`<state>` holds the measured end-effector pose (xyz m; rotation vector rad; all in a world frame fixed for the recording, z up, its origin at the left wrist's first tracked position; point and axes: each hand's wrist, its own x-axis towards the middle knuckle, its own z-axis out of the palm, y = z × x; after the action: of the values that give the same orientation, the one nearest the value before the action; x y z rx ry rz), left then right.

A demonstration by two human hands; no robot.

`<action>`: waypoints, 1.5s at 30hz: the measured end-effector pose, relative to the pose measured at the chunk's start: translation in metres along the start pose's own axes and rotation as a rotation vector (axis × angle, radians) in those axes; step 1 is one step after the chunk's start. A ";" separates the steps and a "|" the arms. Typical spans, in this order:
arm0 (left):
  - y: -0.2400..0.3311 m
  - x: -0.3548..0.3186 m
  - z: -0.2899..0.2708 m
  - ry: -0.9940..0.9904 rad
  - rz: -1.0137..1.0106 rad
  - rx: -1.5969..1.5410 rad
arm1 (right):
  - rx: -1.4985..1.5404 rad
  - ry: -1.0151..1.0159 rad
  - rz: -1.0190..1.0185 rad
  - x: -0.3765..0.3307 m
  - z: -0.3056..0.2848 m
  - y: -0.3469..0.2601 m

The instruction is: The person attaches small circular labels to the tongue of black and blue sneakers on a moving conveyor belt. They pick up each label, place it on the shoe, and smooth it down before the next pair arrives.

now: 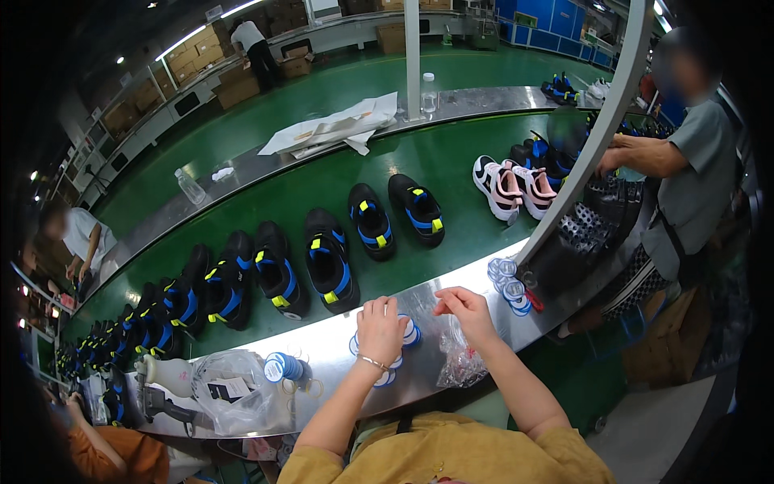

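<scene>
Palm down, my left hand [380, 329] lies over a group of round blue-and-white discs [411, 332] on the metal ledge, fingers stretched forward and hiding some of them. My right hand [468, 312] is raised just to the right, with its fingers curled in a pinch. Whatever is between those fingertips is too small to make out. Below the right hand lies a clear plastic bag [461, 361] with small reddish bits in it. Beyond my hands, black sneakers [330, 260] with blue and yellow trim stand on the green belt [459, 242].
More discs stand in a stack [280, 368] at left and a cluster [508, 284] at right. A spray gun [165, 403] and plastic bag [234, 395] lie at far left. Pink-white sneakers [516, 189] sit near a grey post [584, 145]; a co-worker [693, 161] stands right.
</scene>
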<state>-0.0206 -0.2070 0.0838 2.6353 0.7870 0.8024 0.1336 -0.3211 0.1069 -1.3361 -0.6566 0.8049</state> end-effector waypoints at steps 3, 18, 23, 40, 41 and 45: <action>-0.015 -0.001 0.018 -0.100 0.042 0.061 | -0.040 -0.027 0.035 -0.003 -0.002 0.004; -0.010 0.010 0.020 -0.144 -0.090 -0.104 | -0.173 -0.021 0.085 -0.005 -0.009 -0.004; -0.009 0.005 0.029 -0.048 -0.157 -0.344 | -0.440 -0.009 0.015 -0.004 -0.013 0.008; 0.000 0.013 0.009 0.072 -0.363 -0.893 | -0.763 -0.053 -0.352 0.015 0.035 -0.015; 0.002 0.014 0.007 0.079 -0.331 -0.839 | -0.781 -0.050 -0.362 0.016 0.036 -0.014; -0.002 0.015 0.009 0.137 -0.187 -0.798 | -0.771 -0.093 -0.357 0.019 0.037 -0.017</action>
<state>-0.0059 -0.1983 0.0822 1.7928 0.5671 0.9912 0.1175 -0.2849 0.1275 -1.7945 -1.3215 0.3179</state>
